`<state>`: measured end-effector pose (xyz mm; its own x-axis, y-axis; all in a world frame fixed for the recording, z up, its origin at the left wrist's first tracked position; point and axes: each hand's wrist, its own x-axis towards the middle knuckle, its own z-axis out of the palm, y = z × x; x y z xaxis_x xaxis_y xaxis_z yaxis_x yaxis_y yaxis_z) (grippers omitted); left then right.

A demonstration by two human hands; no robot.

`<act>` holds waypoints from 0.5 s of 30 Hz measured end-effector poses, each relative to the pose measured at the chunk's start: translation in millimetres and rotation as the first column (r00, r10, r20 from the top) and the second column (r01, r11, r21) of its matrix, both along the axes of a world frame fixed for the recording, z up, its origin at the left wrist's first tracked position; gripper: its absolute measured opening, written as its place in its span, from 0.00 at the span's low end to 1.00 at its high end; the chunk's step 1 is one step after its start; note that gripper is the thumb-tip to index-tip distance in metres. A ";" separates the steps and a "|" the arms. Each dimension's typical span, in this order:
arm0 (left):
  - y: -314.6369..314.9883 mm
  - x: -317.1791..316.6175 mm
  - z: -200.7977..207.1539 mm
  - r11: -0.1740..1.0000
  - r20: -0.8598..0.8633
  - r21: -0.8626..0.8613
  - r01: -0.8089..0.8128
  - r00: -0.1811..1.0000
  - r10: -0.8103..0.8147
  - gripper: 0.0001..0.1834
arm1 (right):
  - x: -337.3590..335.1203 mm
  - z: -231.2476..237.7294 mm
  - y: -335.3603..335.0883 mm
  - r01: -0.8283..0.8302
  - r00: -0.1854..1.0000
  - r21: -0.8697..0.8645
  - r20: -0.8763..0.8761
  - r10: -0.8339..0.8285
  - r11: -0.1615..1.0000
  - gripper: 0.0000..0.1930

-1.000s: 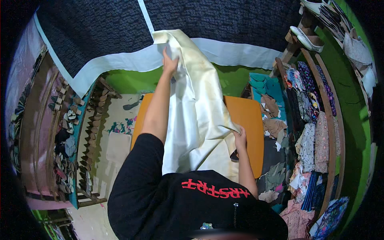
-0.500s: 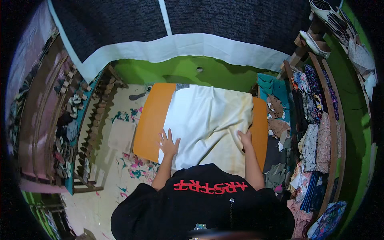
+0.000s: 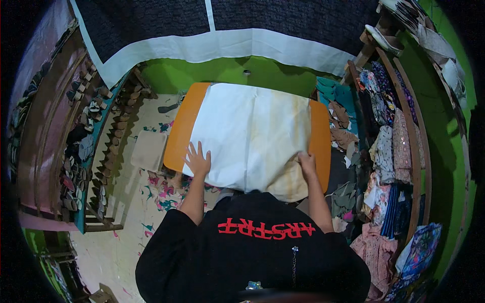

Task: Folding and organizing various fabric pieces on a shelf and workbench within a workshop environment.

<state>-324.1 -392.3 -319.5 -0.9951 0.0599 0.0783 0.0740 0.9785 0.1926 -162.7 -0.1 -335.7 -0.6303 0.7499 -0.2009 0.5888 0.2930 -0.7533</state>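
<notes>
A white sheet of material, yellowish on its right half, covers most of an orange table in front of me. It lies mostly smooth, with a crease down its middle and slight wrinkles near the right hand. My left hand lies flat with fingers spread, partly on the sheet's left edge and partly over the orange top. My right hand is closed at the sheet's right edge, fingers curled, the cloth bunching beside it. The sheet's near edge hangs close to my body.
Wooden racks with several shoe lasts and shoes stand at the left. On the right, a shelf holds folded printed fabrics, beside leather-like offcuts. Coloured scraps and a beige stool are on the floor. A dark curtain hangs beyond.
The sheet's large folds have flattened out, and its right part has been drawn toward me. My right hand has stayed at its right edge; the left remains spread at the left edge.
</notes>
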 end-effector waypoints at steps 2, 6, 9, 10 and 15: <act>-10.1 20.2 -8.1 1.000 -0.076 -0.008 -0.003 0.997 0.003 0.32 | 20.2 27.5 -58.7 -0.014 0.976 0.312 0.213 -0.056 0.950 0.32; -15.0 35.3 -4.7 0.997 -0.135 0.063 0.035 0.991 -0.026 0.32 | 52.9 26.5 -100.8 0.185 0.923 0.472 0.217 -0.317 0.862 0.40; -32.3 49.7 3.1 0.995 0.030 0.069 -0.065 0.998 0.063 0.40 | 67.1 13.9 -119.1 0.438 0.813 0.502 0.134 -0.567 0.746 0.42; -35.6 49.8 3.3 0.997 0.020 0.066 -0.051 0.999 0.050 0.40 | 70.7 4.9 -116.6 0.453 0.806 0.494 0.127 -0.578 0.742 0.42; -66.2 66.8 -3.3 0.683 0.171 0.592 -0.428 0.895 0.413 0.53 | 78.3 28.9 -148.5 0.586 0.794 0.199 0.055 -0.606 0.786 0.42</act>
